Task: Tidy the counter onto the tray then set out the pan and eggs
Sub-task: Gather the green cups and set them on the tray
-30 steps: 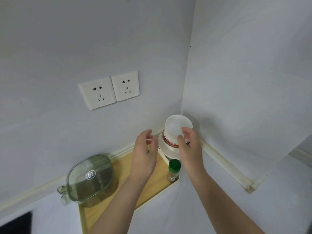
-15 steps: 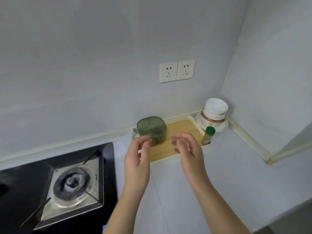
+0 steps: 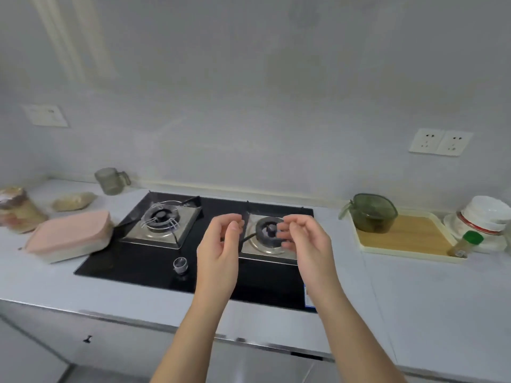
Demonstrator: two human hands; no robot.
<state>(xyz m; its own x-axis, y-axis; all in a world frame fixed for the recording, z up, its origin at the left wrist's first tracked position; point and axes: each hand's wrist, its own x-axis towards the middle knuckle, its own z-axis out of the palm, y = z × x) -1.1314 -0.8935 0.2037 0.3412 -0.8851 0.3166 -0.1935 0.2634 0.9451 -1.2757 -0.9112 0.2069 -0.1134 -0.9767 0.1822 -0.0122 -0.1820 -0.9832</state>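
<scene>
Head view: my left hand (image 3: 218, 244) and right hand (image 3: 307, 241) hang empty above the hob (image 3: 138, 261), grip loose. Far left on the counter (image 3: 414, 299) lies the pink box (image 3: 69, 236), well apart from the tray (image 3: 409, 233). It's probably light, slick plastic, so I'd clasp both sides.

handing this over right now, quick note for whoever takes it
Left hand and right hand: both empty, fingers loosely curled, above the black gas hob.
Done: green translucent lidded container and green-capped spice bottle on the wooden tray; stacked white bowls at its right end.
Remaining: grey translucent mug and pink lidded box on the counter left of the hob; pan and eggs not in view.
</scene>
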